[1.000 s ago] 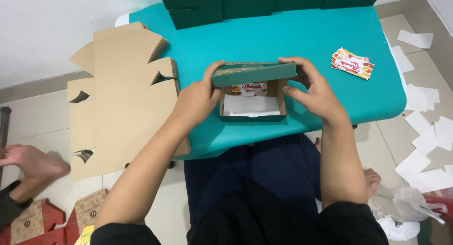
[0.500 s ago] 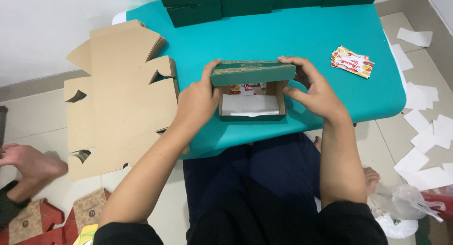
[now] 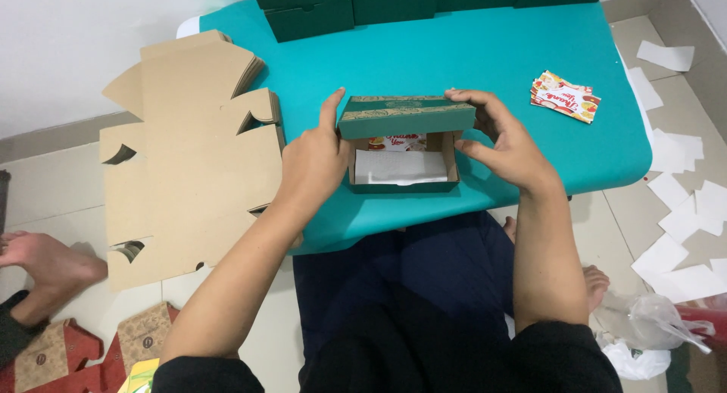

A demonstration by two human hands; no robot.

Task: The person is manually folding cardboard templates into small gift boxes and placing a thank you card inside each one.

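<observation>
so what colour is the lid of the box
Dark green with a gold pattern; the lid shows best in the head view.

Small dark green box [image 3: 405, 147], lid half raised, sits mid teal table [image 3: 454, 60]; white sheet and red-white card inside. Closed green boxes [image 3: 356, 3] line the table's far edge, colourful cards [image 3: 566, 96] near its right edge. Flat brown box blanks [image 3: 189, 151] overhang its left side.
</observation>
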